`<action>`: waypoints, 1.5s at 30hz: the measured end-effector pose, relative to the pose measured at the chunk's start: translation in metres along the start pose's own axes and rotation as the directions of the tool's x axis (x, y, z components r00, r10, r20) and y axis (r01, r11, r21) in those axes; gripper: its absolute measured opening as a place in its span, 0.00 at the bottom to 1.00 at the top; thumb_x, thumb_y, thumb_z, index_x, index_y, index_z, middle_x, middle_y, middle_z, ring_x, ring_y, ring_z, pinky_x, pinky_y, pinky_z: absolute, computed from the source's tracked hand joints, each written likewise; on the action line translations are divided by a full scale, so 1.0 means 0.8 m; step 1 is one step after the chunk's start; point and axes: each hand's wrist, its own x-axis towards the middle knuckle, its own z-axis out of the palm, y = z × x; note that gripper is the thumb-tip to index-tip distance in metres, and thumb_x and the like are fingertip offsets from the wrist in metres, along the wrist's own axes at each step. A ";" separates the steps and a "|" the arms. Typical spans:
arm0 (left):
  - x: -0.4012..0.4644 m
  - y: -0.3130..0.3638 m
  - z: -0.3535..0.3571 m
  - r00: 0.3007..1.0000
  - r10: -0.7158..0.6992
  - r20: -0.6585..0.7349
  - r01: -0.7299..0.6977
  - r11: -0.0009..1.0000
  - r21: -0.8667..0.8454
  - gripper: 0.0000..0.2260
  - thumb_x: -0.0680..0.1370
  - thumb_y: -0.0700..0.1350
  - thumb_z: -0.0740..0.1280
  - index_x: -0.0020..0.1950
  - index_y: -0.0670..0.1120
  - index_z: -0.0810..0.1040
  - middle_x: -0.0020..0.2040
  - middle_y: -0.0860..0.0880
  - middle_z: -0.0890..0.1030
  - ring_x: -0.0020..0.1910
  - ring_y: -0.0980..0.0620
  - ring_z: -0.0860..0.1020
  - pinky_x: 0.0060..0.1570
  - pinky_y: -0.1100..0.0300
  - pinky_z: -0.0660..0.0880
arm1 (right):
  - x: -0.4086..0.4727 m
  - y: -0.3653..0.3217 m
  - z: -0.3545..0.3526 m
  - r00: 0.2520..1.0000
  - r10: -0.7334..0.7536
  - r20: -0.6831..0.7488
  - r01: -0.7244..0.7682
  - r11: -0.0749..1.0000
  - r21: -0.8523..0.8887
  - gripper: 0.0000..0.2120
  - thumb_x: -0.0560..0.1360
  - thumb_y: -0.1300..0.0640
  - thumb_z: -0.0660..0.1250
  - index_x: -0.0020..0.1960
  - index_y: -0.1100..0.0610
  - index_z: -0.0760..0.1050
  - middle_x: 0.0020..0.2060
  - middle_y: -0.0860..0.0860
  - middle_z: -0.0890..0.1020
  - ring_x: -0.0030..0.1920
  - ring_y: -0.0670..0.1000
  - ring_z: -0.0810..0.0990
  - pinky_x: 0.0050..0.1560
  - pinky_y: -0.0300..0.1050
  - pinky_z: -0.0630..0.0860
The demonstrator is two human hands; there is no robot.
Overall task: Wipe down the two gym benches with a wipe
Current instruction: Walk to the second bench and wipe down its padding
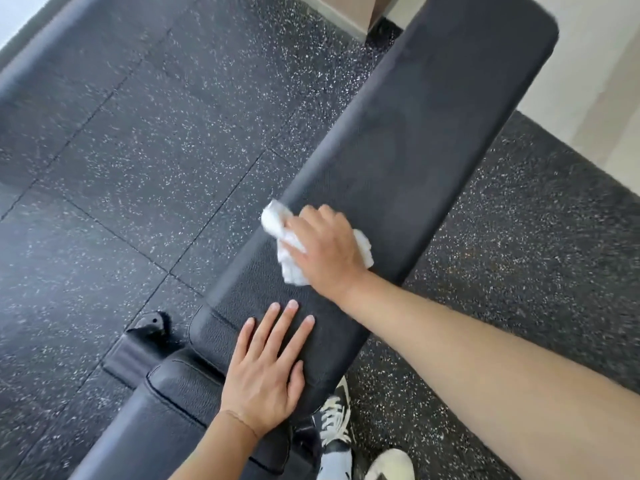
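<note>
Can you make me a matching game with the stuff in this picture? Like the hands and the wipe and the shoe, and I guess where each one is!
Things:
1. left hand
2. right hand
3. wipe
4. shoe

Places:
A. on the speckled floor, beside the bench
B. flat, fingers spread, on the near end of the bench pad
C. scrunched under a hand, white
D. pressing the wipe on the middle of the bench pad

Pairs: 1-B, 2-D, 3-C, 4-A
</note>
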 end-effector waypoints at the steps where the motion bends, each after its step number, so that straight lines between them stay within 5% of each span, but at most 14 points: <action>1: 0.000 0.000 -0.001 1.000 0.002 0.005 -0.002 1.000 0.000 0.33 0.80 0.54 0.60 0.85 0.56 0.58 0.86 0.49 0.56 0.85 0.45 0.56 0.81 0.41 0.55 | -0.012 -0.005 0.004 0.998 -0.058 0.016 0.058 0.998 -0.011 0.11 0.69 0.57 0.78 0.49 0.58 0.81 0.41 0.55 0.79 0.41 0.60 0.77 0.37 0.54 0.72; 7: 0.003 0.002 -0.007 0.999 -0.012 0.053 0.012 1.000 -0.017 0.33 0.80 0.53 0.60 0.86 0.55 0.58 0.86 0.49 0.55 0.85 0.45 0.55 0.81 0.42 0.53 | -0.063 0.032 -0.007 0.957 -0.277 0.081 0.284 0.955 -0.089 0.12 0.72 0.49 0.76 0.52 0.54 0.82 0.42 0.51 0.78 0.43 0.55 0.77 0.39 0.52 0.72; 11: 0.021 0.035 -0.042 0.982 -0.134 0.130 0.142 0.988 -0.056 0.31 0.75 0.49 0.61 0.80 0.50 0.70 0.83 0.46 0.64 0.82 0.41 0.62 0.77 0.36 0.62 | -0.157 0.046 -0.026 0.974 -0.073 0.216 0.087 0.995 -0.056 0.13 0.70 0.49 0.79 0.49 0.51 0.79 0.41 0.48 0.77 0.42 0.53 0.77 0.37 0.50 0.73; 16: 0.039 0.084 -0.121 0.899 -0.281 0.335 0.320 0.945 -0.065 0.24 0.79 0.49 0.64 0.76 0.51 0.73 0.80 0.48 0.69 0.77 0.43 0.68 0.72 0.44 0.68 | -0.234 0.060 -0.084 0.805 0.142 0.577 -0.104 0.990 -0.099 0.13 0.83 0.47 0.62 0.64 0.50 0.75 0.56 0.47 0.76 0.57 0.54 0.73 0.54 0.51 0.68; 20: 0.025 0.106 -0.183 0.894 -0.283 0.347 0.330 0.940 -0.084 0.20 0.81 0.49 0.63 0.74 0.52 0.74 0.75 0.50 0.71 0.71 0.43 0.72 0.68 0.46 0.70 | -0.274 0.089 -0.169 0.781 0.394 0.484 -0.390 0.914 -0.114 0.11 0.84 0.47 0.60 0.63 0.49 0.74 0.55 0.45 0.76 0.55 0.52 0.74 0.49 0.50 0.68; 26: -0.008 0.140 -0.263 0.881 -0.352 0.318 0.415 0.895 -0.160 0.19 0.81 0.46 0.64 0.73 0.50 0.76 0.73 0.48 0.73 0.70 0.40 0.72 0.69 0.44 0.71 | -0.314 0.111 -0.272 0.748 0.528 0.401 -0.557 0.829 -0.053 0.13 0.84 0.47 0.61 0.64 0.51 0.76 0.52 0.45 0.77 0.50 0.50 0.74 0.48 0.52 0.73; 33: -0.045 0.168 -0.341 0.864 -0.435 0.254 0.485 0.855 -0.183 0.20 0.80 0.46 0.65 0.73 0.48 0.76 0.73 0.47 0.73 0.70 0.39 0.72 0.68 0.43 0.72 | -0.296 0.077 -0.354 0.763 0.539 0.357 -0.586 0.810 0.031 0.08 0.83 0.47 0.60 0.57 0.48 0.75 0.47 0.44 0.72 0.48 0.51 0.73 0.44 0.49 0.68; 38: -0.062 0.173 -0.405 0.872 -0.466 0.151 0.488 0.852 -0.192 0.19 0.81 0.48 0.67 0.72 0.49 0.77 0.73 0.48 0.74 0.70 0.40 0.72 0.68 0.44 0.71 | -0.236 0.030 -0.429 0.763 0.563 0.319 -0.618 0.780 0.101 0.17 0.75 0.50 0.53 0.33 0.52 0.74 0.35 0.44 0.78 0.39 0.51 0.76 0.36 0.48 0.69; 45: -0.067 0.161 -0.503 0.854 -0.515 0.078 0.518 0.825 -0.224 0.19 0.81 0.50 0.67 0.72 0.46 0.77 0.72 0.45 0.75 0.68 0.37 0.73 0.68 0.40 0.72 | -0.185 -0.012 -0.527 0.893 0.400 0.205 -0.427 0.898 0.107 0.10 0.81 0.49 0.56 0.45 0.52 0.70 0.46 0.49 0.74 0.47 0.54 0.72 0.44 0.50 0.70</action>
